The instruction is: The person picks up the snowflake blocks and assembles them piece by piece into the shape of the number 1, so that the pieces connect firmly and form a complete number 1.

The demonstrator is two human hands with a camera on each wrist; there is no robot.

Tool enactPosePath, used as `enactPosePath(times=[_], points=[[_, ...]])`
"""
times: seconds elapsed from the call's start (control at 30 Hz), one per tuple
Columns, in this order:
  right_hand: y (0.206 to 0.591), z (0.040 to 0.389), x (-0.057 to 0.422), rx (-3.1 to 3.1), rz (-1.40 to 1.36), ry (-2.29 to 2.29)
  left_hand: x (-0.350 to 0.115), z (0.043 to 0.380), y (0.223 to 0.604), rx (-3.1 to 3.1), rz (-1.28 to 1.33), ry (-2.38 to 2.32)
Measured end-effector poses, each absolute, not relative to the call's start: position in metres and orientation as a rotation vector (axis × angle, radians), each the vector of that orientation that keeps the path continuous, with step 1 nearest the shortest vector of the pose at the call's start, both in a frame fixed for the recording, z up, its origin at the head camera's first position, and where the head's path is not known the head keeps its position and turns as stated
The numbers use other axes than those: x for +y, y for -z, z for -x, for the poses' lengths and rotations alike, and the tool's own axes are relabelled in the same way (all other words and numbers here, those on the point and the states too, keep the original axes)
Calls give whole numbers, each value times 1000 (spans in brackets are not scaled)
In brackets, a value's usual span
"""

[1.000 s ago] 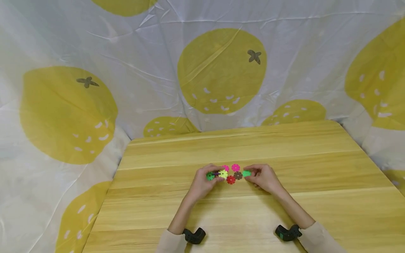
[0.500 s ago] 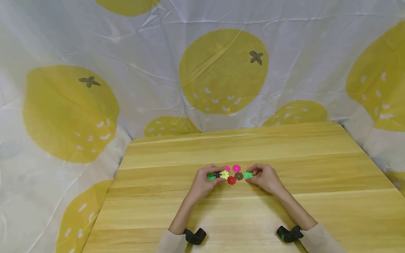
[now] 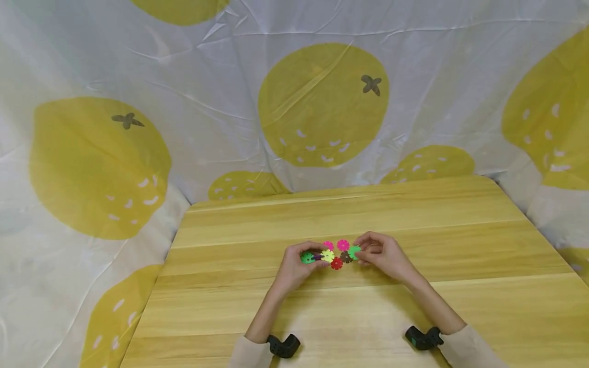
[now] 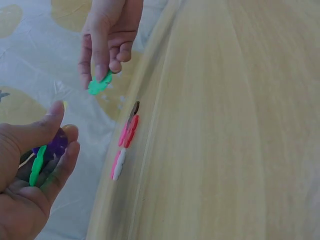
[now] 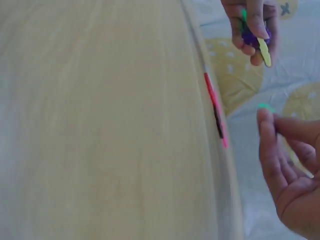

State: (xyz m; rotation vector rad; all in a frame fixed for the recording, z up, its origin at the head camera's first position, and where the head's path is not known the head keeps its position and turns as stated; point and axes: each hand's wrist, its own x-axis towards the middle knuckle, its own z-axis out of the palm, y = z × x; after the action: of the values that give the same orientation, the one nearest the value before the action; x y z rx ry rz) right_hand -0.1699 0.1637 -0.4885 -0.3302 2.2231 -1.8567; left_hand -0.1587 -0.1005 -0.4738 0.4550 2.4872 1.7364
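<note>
My left hand (image 3: 293, 265) grips a small joined cluster of notched plastic snowflake discs: a green disc (image 4: 38, 165), a purple disc (image 4: 59, 143) and a yellow disc (image 3: 327, 255). Between thumb and index finger, my right hand (image 3: 385, 256) pinches a single light green disc (image 3: 354, 252) by its edge, raised above the tabletop in the left wrist view. The two hands face each other, with a gap between the green disc and the cluster. Beneath and between them lie a red disc (image 3: 336, 263), a brown disc (image 3: 346, 257) and a pink disc (image 3: 342, 245).
Another pink disc (image 3: 328, 245) lies behind the left fingers, near a white disc (image 4: 119, 165) in the left wrist view. Everything rests on a wooden table (image 3: 414, 214). A lemon-print cloth (image 3: 322, 102) hangs behind it. Black wrist devices (image 3: 284, 346) sit at both sleeves.
The right hand has lifted the light green disc off the table and brought it slightly left, over the brown disc's edge. The left hand stays nearly still with its cluster.
</note>
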Motion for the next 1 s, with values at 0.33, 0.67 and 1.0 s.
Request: enactPosePath(times=[0.33, 0.67, 1.0], points=[[480, 160, 151, 2141, 444, 1948, -99, 158, 473, 2387, -505, -1776], [480, 157, 145, 2181, 465, 1979, -97, 158, 473, 2378, -488, -1772], [481, 153, 141, 2246, 520, 1937, -99, 157, 473, 2360, -506, -1780]])
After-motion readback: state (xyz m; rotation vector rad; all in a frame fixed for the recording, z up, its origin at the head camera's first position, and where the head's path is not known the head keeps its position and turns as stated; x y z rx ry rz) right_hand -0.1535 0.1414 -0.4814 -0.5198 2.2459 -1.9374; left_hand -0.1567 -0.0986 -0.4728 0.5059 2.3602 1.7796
